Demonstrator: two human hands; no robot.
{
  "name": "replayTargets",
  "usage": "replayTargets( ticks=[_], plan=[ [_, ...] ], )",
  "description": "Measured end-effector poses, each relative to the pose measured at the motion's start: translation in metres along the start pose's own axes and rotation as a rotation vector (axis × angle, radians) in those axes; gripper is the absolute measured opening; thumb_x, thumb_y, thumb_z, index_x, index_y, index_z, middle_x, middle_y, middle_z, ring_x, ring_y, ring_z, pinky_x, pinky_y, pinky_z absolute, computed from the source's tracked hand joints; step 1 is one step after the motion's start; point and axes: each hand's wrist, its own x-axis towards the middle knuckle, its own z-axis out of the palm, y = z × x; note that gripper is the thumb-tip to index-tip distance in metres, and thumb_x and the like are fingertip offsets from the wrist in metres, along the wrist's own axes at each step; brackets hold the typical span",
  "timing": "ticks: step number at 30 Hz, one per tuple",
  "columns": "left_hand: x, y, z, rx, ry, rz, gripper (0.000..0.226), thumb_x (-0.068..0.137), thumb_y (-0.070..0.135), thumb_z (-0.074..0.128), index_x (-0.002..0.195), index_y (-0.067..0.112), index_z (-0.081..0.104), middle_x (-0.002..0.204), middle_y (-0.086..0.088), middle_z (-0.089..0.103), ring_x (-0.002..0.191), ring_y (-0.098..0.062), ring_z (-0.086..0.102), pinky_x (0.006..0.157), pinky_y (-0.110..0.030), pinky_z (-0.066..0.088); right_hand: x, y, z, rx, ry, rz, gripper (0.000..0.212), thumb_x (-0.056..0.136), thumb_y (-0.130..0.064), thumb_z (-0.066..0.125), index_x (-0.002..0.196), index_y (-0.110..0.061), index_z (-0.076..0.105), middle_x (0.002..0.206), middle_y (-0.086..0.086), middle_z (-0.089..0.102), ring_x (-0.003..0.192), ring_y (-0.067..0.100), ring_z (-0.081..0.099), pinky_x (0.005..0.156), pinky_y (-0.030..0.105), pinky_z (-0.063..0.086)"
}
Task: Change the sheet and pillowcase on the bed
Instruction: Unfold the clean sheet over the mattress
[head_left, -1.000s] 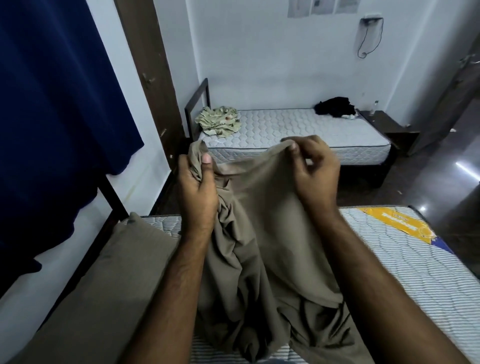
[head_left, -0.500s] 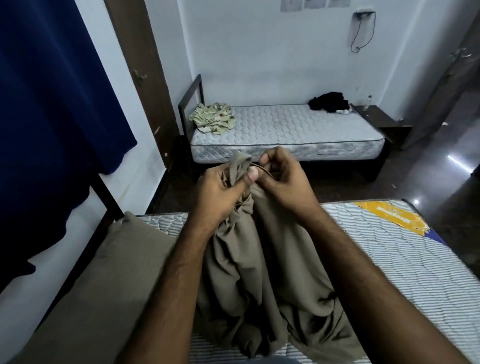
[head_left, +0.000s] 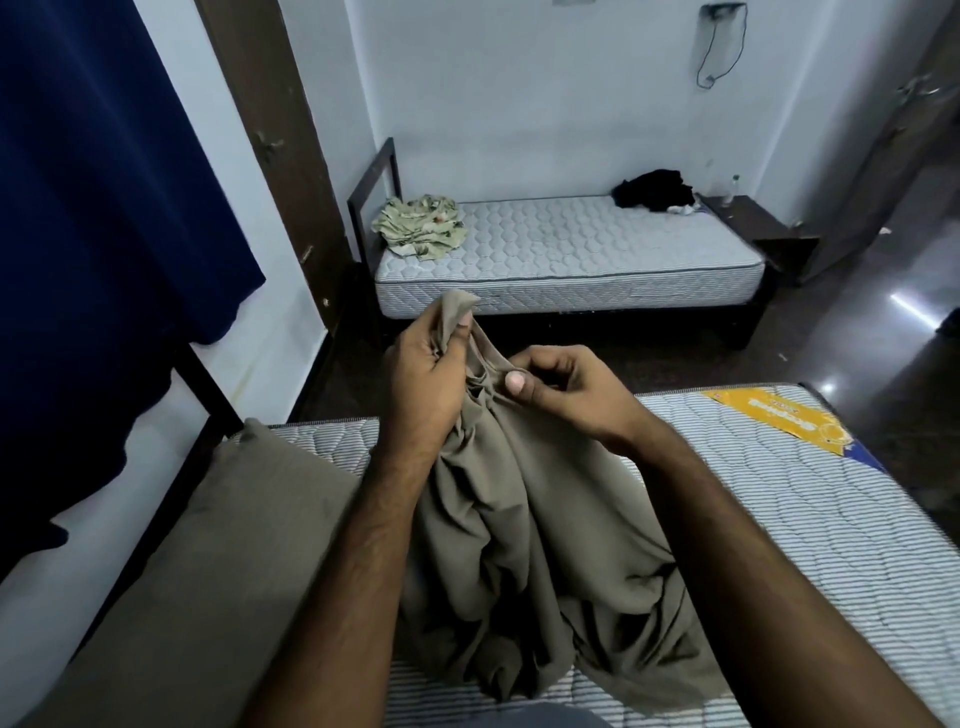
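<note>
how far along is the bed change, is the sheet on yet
Not yet. Done, by the look of it: the near mattress lies bare, and the pillow on it already seems covered in matching olive fabric. In hand: the left hand grips a corner of the olive sheet while the right hand pinches its edge; the rest hangs bunched. Left: spreading it and tucking it in.

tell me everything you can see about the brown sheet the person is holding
The brown sheet is a plain grey-brown cloth, soft and heavily creased, bunched into hanging folds. Its upper edge is lifted: the left hand grips a gathered corner that pokes up above the fingers, and the right hand pinches the edge beside it. The lower part piles on the bare striped mattress, next to a pillow of like colour.
</note>
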Motion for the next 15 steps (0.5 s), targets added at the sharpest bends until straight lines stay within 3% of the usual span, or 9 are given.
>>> replayTargets(
  ticks=[2, 4, 7, 9, 11, 13, 15],
  plan=[
    [-0.001, 0.003, -0.004, 0.098, 0.012, 0.021, 0.022, 0.099, 0.031, 0.060, 0.117, 0.030, 0.072, 0.106, 0.015, 0.073, 0.100, 0.002, 0.065, 0.085, -0.011, 0.047, -0.002, -0.004, -0.001, 0.073, -0.067, 0.048, 0.028, 0.103, -0.025, 0.055, 0.082, -0.008, 0.064, 0.077, 0.005, 0.054, 0.074, 0.016, 0.045, 0.063, 0.032, 0.036],
    [-0.003, 0.006, -0.004, 0.140, -0.011, 0.035, 0.017, 0.099, 0.033, 0.060, 0.112, 0.034, 0.072, 0.101, 0.011, 0.076, 0.095, 0.000, 0.066, 0.080, -0.012, 0.047, -0.003, -0.003, -0.001, 0.102, -0.060, 0.067, 0.033, 0.104, -0.024, 0.054, 0.073, -0.015, 0.061, 0.072, 0.002, 0.051, 0.069, 0.015, 0.041, 0.059, 0.032, 0.032],
    [-0.006, 0.008, 0.000, 0.132, -0.113, 0.018, 0.013, 0.098, 0.036, 0.062, 0.087, 0.038, 0.068, 0.075, 0.000, 0.073, 0.071, -0.006, 0.067, 0.068, -0.021, 0.048, 0.002, 0.004, -0.003, 0.108, 0.005, 0.073, 0.025, 0.100, -0.022, 0.061, 0.092, -0.001, 0.071, 0.084, 0.013, 0.065, 0.080, 0.021, 0.054, 0.071, 0.040, 0.045],
    [-0.005, 0.006, 0.001, 0.097, -0.150, -0.021, 0.020, 0.093, 0.045, 0.061, 0.080, 0.031, 0.067, 0.061, 0.001, 0.067, 0.057, -0.005, 0.062, 0.064, -0.027, 0.048, 0.006, 0.007, -0.005, 0.114, 0.146, 0.051, 0.030, 0.099, -0.022, 0.062, 0.096, 0.007, 0.069, 0.085, 0.014, 0.063, 0.081, 0.022, 0.051, 0.072, 0.040, 0.040],
    [-0.003, 0.005, 0.001, 0.053, -0.172, -0.064, 0.031, 0.086, 0.056, 0.060, 0.077, 0.028, 0.068, 0.053, 0.003, 0.063, 0.051, -0.007, 0.059, 0.062, -0.030, 0.047, 0.008, 0.003, -0.009, 0.016, 0.369, -0.043, 0.031, 0.100, -0.022, 0.060, 0.083, 0.004, 0.065, 0.075, 0.006, 0.057, 0.075, 0.016, 0.049, 0.068, 0.037, 0.039],
    [-0.003, 0.007, 0.001, 0.021, -0.211, -0.071, 0.040, 0.079, 0.065, 0.064, 0.078, 0.025, 0.069, 0.059, 0.001, 0.068, 0.057, -0.007, 0.061, 0.064, -0.034, 0.049, 0.010, -0.001, -0.008, -0.174, 0.517, -0.152, 0.034, 0.101, -0.024, 0.055, 0.074, -0.004, 0.053, 0.067, 0.002, 0.049, 0.067, 0.013, 0.045, 0.061, 0.040, 0.039],
    [-0.005, 0.010, 0.000, -0.102, -0.315, -0.068, 0.041, 0.073, 0.059, 0.077, 0.080, 0.020, 0.072, 0.071, 0.000, 0.070, 0.068, -0.008, 0.060, 0.065, -0.033, 0.047, 0.012, -0.006, -0.003, -0.338, 0.505, -0.227, 0.027, 0.100, -0.023, 0.053, 0.079, -0.007, 0.057, 0.071, 0.004, 0.058, 0.067, 0.019, 0.054, 0.064, 0.045, 0.046]
  ],
)
